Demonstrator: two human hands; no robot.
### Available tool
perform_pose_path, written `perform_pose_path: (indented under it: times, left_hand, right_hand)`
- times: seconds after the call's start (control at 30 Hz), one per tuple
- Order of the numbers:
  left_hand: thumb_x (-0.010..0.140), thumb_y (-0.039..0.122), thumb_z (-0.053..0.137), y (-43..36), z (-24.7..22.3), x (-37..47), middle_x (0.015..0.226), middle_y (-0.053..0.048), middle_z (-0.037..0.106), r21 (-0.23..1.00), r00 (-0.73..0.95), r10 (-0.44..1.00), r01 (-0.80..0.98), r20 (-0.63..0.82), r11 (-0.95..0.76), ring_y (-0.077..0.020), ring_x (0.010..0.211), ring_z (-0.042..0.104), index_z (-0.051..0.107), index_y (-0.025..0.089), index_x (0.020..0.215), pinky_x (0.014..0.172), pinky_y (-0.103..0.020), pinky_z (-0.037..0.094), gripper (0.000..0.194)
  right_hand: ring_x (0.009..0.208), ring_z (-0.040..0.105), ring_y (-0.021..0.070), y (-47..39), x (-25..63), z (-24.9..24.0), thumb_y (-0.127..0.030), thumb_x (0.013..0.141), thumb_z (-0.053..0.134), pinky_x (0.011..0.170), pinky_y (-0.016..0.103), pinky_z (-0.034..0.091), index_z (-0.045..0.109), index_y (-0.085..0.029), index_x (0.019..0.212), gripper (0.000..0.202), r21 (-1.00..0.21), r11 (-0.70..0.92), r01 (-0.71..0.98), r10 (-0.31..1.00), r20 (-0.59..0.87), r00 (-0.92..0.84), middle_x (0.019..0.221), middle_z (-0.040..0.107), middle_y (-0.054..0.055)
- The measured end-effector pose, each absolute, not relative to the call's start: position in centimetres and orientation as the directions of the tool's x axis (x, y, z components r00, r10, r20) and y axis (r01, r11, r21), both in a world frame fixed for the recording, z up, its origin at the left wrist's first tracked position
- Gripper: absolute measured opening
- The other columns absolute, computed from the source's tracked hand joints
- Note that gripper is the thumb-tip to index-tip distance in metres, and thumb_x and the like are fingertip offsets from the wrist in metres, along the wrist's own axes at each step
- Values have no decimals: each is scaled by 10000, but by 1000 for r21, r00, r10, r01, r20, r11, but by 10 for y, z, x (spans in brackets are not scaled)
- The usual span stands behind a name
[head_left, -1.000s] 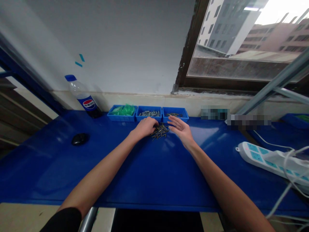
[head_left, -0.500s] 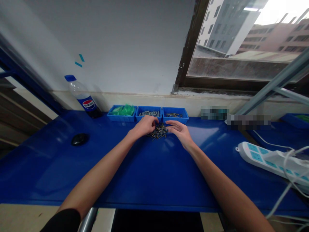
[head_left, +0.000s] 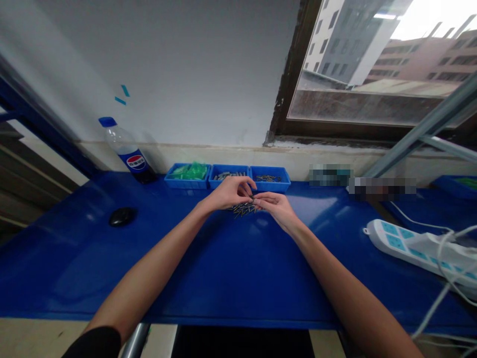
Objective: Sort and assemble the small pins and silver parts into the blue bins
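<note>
A pile of thin metal screws (head_left: 244, 209) lies on the blue table (head_left: 238, 268), partly hidden under my fingers. Just above it, my left hand (head_left: 229, 193) and my right hand (head_left: 278, 208) meet at the fingertips. Both are closed in a pinch, and what sits between the fingers is too small to make out. Behind them stand three blue bins in a row: the left bin (head_left: 186, 184) holds green plastic bags, the middle bin (head_left: 214, 183) holds grey pieces, and the right bin (head_left: 274, 187) has some thin metal pieces.
A cola bottle (head_left: 136, 161) stands at the back left against the wall, with a black mouse (head_left: 122, 217) in front of it. On the right lies a white power strip (head_left: 410, 248) with loose cables. Blurred items sit at the back right.
My hands have come together over the pile, fingertips now meeting where there was a gap before. The fingers of both have closed into a pinch.
</note>
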State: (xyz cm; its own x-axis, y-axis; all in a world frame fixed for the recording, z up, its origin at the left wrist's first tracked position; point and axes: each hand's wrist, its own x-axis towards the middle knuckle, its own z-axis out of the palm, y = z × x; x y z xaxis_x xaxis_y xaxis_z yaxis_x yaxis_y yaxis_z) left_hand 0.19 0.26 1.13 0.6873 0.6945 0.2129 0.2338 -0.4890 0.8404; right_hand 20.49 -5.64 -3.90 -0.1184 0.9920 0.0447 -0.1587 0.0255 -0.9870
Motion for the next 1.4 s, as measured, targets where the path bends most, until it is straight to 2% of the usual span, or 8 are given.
perform_pose_path:
  times: [0.13, 0.27, 0.4, 0.5, 0.63, 0.83, 1.1, 1.4]
  left_hand:
    - [804, 291, 764, 3, 10, 2, 877, -77, 771, 807, 723, 666, 276, 184, -522, -173, 770, 736, 705, 133, 1034, 724, -277, 580, 285]
    - [891, 285, 656, 11, 4, -5, 956, -106, 788, 584, 686, 702, 495, 192, -644, -204, 865, 733, 756, 142, 1067, 826, -315, 551, 249]
    - [800, 226, 712, 20, -8, -15, 1126, -138, 773, 390, 673, 733, 653, 95, -649, -267, 1020, 717, 765, 154, 1163, 911, -352, 519, 373]
    - [756, 141, 686, 20, -12, -15, 1045, -123, 779, 348, 662, 749, 694, 38, -631, -249, 919, 718, 777, 155, 1109, 799, -318, 516, 365]
    - [722, 57, 619, 14, -10, -9, 875, -85, 769, 389, 634, 773, 709, 16, -589, -200, 762, 696, 767, 149, 1070, 678, -272, 479, 389]
    - [707, 43, 590, 12, -7, -6, 804, -71, 764, 427, 607, 793, 706, 46, -565, -182, 711, 692, 760, 134, 1089, 677, -260, 489, 428]
    - [771, 94, 615, 14, 9, -11, 946, -107, 797, 608, 608, 786, 583, 114, -539, -208, 864, 752, 762, 120, 1132, 806, -296, 569, 391]
    - [760, 179, 708, 5, 17, -3, 861, -71, 782, 818, 638, 733, 277, 236, -504, -173, 798, 729, 782, 123, 889, 782, -295, 597, 159]
  right_hand:
    - [675, 704, 189, -55, 207, -41, -447, 650, 909, 688, 338, 557, 798, -170, 883, 378, -994, 11, -105, 993, 23, -112, 754, 774, 66]
    - [652, 712, 208, -52, 208, -42, -438, 644, 909, 687, 363, 571, 792, -165, 846, 359, -999, 42, -33, 998, 43, -54, 707, 761, 66]
    - [1010, 757, 271, -50, 210, -41, -401, 706, 880, 956, 437, 570, 780, -213, 1084, 434, -965, 204, -163, 977, 191, 90, 1113, 791, 105]
    - [1158, 713, 294, -48, 212, -43, -365, 692, 894, 1039, 462, 537, 746, -249, 1196, 539, -956, 214, -200, 975, 198, 96, 1317, 720, 105]
    - [1040, 747, 291, -48, 214, -47, -380, 696, 884, 890, 428, 587, 762, -228, 1134, 479, -976, 135, -173, 989, 123, 80, 1273, 737, 120]
    - [894, 747, 227, -50, 212, -45, -387, 694, 873, 747, 338, 571, 775, -222, 1064, 416, -984, 83, -160, 995, 73, 64, 1169, 776, 101]
    - [786, 722, 183, -52, 211, -41, -404, 699, 865, 694, 300, 538, 773, -206, 997, 370, -990, 67, -127, 997, 63, 33, 1018, 801, 80]
    - [743, 716, 186, -58, 203, -37, -441, 733, 857, 733, 328, 551, 745, -192, 1063, 428, -993, 50, -103, 994, 60, -91, 853, 791, 58]
